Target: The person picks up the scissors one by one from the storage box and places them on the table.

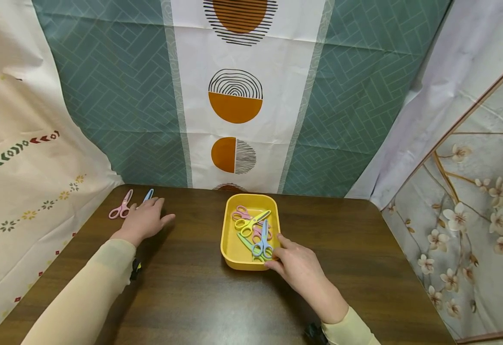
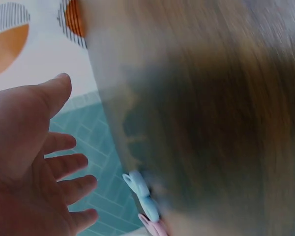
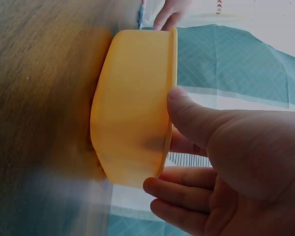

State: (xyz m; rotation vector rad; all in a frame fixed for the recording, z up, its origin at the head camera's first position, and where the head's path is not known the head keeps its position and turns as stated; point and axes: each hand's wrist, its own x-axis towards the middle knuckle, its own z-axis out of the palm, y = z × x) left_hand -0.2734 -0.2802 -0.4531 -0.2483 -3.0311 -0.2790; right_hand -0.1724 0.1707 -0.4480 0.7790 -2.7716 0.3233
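My left hand [image 1: 145,220] hovers over the far left of the table, fingers spread and holding nothing. Just beyond its fingers lie blue scissors [image 1: 149,194], partly hidden by the hand; their handles [image 2: 141,194] show in the left wrist view. Pink scissors [image 1: 123,206] lie to their left. With thumb and fingers, my right hand [image 1: 299,262] grips the near right corner of a yellow plastic tray [image 1: 229,242]. Inside it lie several scissors: yellow ones [image 1: 251,223], blue ones [image 1: 263,242], pink ones [image 1: 242,212] and a green pair [image 1: 245,241] partly covered.
The dark wooden table [image 1: 191,297] ends at a patterned curtain [image 1: 243,158] behind the tray. Cream cloth [image 1: 27,191] hangs along the left side, and a floral cloth [image 1: 462,239] along the right.
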